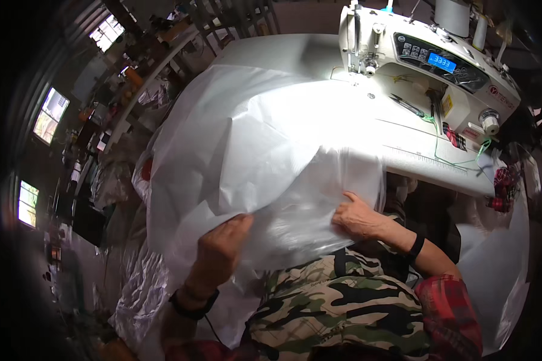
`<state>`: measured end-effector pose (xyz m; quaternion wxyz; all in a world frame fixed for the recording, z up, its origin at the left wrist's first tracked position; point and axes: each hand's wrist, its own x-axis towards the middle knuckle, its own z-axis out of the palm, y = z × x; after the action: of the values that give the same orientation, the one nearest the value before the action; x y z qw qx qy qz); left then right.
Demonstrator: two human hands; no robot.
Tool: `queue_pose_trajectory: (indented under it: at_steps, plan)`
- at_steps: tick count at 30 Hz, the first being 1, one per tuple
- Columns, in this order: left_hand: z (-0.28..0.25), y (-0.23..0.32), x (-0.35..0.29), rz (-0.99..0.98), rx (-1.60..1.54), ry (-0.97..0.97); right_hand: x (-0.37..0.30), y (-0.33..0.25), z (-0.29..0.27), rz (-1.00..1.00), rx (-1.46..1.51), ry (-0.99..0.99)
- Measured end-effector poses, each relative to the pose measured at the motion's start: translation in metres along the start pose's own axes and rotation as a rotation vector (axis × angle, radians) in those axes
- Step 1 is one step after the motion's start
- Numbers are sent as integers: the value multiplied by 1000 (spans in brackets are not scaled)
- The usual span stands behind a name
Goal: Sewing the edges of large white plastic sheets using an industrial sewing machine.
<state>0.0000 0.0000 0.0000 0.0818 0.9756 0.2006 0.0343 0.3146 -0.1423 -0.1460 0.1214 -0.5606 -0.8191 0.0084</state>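
A large translucent white sheet [259,162], plastic-like with faint fine lines, spreads over the sewing table and hangs down over my lap. My left hand [226,240] is closed on a fold of it at the near left. To the right, my right hand [358,218] has its fingers curled at the sheet's near right part, the thumb sticking out; its fingertips are partly hidden. The sewing machine [427,60] stands at the far right, its needle area [362,72] beyond the sheet and brightly lit. Glare washes out the sheet's far part.
Dark tweezers or snips [407,106] lie on the machine bed beside green thread [439,150]. Red plaid scraps [504,186] hang at the table's right corner. A white thread cone [452,18] tops the machine. More crumpled pale sheeting [138,289] lies at the left.
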Motion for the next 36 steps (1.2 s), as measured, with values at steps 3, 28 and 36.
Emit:
queue_pose_trajectory:
  at_steps: [3,28,36]
  plan:
    - [-9,12,22,347,99,315,9,-16,-10,149,175,-203]
    - [-83,114,89,-3,-789,-172,24,-16,-130,100,390,617]
    - [-48,106,107,571,-321,-437,-17,-43,-96,29,431,330]
